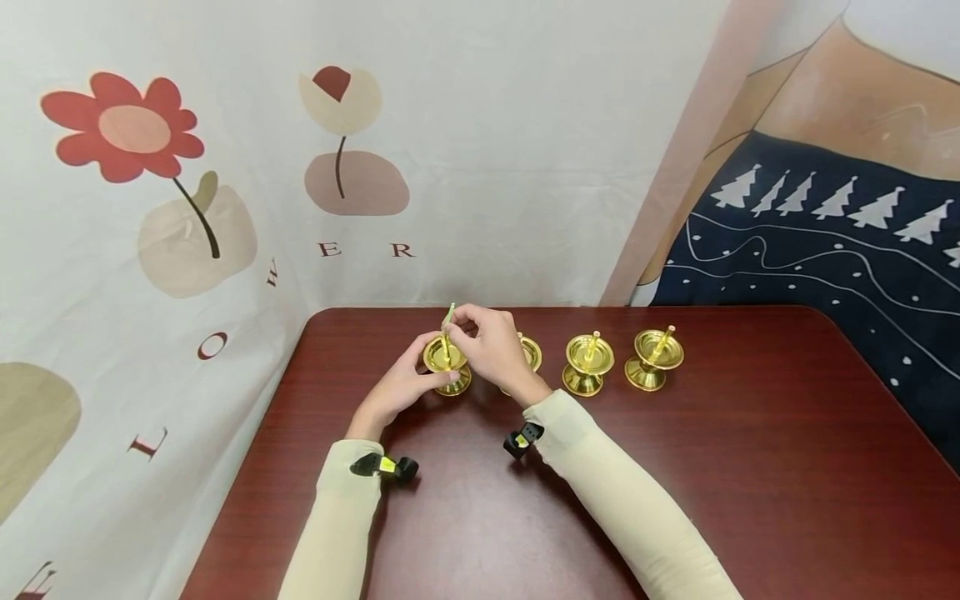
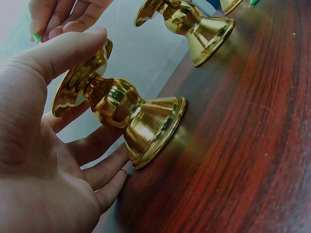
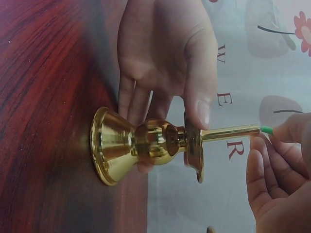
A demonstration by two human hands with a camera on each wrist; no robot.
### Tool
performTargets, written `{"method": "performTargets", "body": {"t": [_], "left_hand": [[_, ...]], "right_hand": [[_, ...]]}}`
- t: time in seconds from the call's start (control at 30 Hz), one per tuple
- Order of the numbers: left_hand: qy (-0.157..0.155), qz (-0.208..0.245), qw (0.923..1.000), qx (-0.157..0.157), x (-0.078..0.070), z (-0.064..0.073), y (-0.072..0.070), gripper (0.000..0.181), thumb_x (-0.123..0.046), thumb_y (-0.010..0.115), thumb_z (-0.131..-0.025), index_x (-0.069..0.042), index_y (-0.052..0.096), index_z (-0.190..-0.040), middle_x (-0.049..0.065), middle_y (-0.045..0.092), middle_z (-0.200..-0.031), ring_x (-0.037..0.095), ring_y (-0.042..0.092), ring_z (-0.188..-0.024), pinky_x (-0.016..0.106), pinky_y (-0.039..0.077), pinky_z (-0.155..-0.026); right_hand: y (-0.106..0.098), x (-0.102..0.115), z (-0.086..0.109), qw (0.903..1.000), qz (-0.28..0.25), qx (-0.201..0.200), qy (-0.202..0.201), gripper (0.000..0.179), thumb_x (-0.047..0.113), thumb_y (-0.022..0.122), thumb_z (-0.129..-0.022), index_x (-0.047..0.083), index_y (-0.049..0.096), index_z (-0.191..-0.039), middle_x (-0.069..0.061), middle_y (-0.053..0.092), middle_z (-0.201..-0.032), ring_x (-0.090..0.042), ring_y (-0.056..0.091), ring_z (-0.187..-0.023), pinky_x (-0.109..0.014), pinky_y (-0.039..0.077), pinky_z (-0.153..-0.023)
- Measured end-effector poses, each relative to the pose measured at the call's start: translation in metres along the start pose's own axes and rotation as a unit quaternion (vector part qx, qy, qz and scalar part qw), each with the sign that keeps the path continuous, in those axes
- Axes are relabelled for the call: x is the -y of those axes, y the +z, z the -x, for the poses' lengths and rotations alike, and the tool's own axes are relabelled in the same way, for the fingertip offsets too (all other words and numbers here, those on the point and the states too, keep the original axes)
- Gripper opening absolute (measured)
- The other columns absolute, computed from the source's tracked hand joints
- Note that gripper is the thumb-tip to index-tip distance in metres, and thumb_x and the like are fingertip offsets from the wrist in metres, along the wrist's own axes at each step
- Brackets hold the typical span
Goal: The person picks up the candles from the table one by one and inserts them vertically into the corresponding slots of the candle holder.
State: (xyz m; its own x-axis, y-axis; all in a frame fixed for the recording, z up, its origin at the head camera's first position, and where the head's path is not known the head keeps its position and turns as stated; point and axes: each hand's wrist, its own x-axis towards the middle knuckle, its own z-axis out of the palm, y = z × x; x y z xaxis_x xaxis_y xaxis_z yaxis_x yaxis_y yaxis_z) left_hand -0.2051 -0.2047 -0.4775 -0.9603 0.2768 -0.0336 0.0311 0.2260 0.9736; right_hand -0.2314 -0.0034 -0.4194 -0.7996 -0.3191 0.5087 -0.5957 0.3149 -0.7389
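Observation:
Leftmost on the table stands a shiny gold oil lamp [image 1: 452,382], with a flared foot, a shallow dish and a thin upright tube [image 3: 231,133]. My left hand [image 1: 402,382] holds it, the thumb over the dish's rim and the fingers behind the stem, as the left wrist view shows. At the tube's top, my right hand [image 1: 491,343] pinches a thin green stick [image 1: 449,314] between thumb and fingertips. In the right wrist view the green end [image 3: 266,129] meets the tube's mouth; whether it goes inside I cannot tell.
Partly hidden by my right hand is a second gold lamp [image 1: 532,353]. Further right stand a third lamp [image 1: 585,382] and a fourth lamp [image 1: 647,375], each with an upright tube. The dark red wooden table [image 1: 750,467] meets a printed cloth [image 1: 510,233] behind.

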Motion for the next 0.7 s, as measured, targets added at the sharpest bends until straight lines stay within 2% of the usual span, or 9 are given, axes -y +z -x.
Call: {"method": "performTargets", "body": {"t": [0.23,0.47,0.7], "left_hand": [[-0.001,-0.006,1.0000,-0.003,0.0004,0.0003,0.0011,0.075,-0.010,0.082,-0.098,-0.011,0.044,-0.162,0.018,0.058,-0.148,0.028,0.060,-0.127,0.033,0.049,-0.102],[-0.001,-0.011,0.9999,-0.001,-0.0004,0.0008,0.0004,0.076,-0.011,0.082,-0.098,-0.013,0.044,-0.163,0.017,0.058,-0.151,0.030,0.059,-0.131,0.039,0.047,-0.106],[-0.001,-0.012,0.9999,-0.002,-0.0001,0.0017,-0.0009,0.076,-0.011,0.082,-0.098,-0.013,0.044,-0.164,0.016,0.057,-0.151,0.031,0.058,-0.131,0.039,0.047,-0.105]], "right_hand": [[-0.0004,-0.0003,0.0007,0.9998,0.017,0.004,-0.006,0.009,0.007,0.072,-0.103,0.005,0.081,-0.101,-0.006,0.081,-0.092,-0.018,0.078,-0.081,-0.028,0.060,-0.072],[0.0002,-0.0037,-0.0001,0.9972,0.050,0.003,-0.055,0.009,0.005,0.072,-0.102,0.005,0.079,-0.097,-0.004,0.079,-0.088,-0.016,0.074,-0.078,-0.034,0.062,-0.072],[0.0005,-0.0030,-0.0001,0.9953,0.057,0.005,-0.078,0.008,0.003,0.072,-0.101,0.005,0.078,-0.095,-0.004,0.078,-0.088,-0.017,0.073,-0.078,-0.028,0.058,-0.071]]}}
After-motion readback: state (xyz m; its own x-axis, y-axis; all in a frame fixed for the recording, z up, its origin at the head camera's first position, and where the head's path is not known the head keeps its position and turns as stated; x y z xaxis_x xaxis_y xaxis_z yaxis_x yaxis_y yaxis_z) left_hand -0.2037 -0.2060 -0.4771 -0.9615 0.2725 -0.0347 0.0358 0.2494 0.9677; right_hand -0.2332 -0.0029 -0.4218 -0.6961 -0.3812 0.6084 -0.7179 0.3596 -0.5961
